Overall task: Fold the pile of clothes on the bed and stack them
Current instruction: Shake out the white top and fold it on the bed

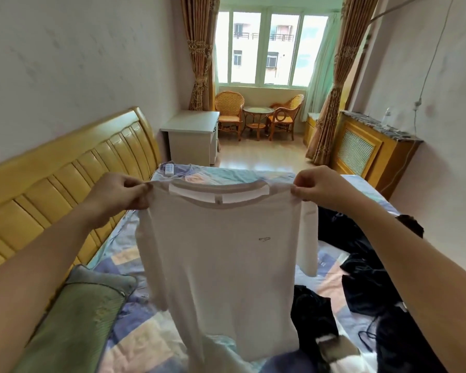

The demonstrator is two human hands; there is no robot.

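A white T-shirt (221, 254) hangs in the air over the bed (135, 335), spread flat and facing me. My left hand (119, 193) pinches its left shoulder and my right hand (320, 187) pinches its right shoulder. The shirt's hem drops to the bottom of the view. A pile of dark clothes (361, 267) lies on the bed to the right, partly behind my right arm. More black and white garments (315, 319) lie just right of the hanging shirt. The shirt hides the bed's middle.
A green pillow (73, 324) lies at the lower left beside the yellow wooden headboard (65, 170). A white remote (169, 169) rests at the bed's far edge. Beyond stand a white bedside cabinet (191, 138), wicker chairs (229, 111) and a radiator cover (361, 149).
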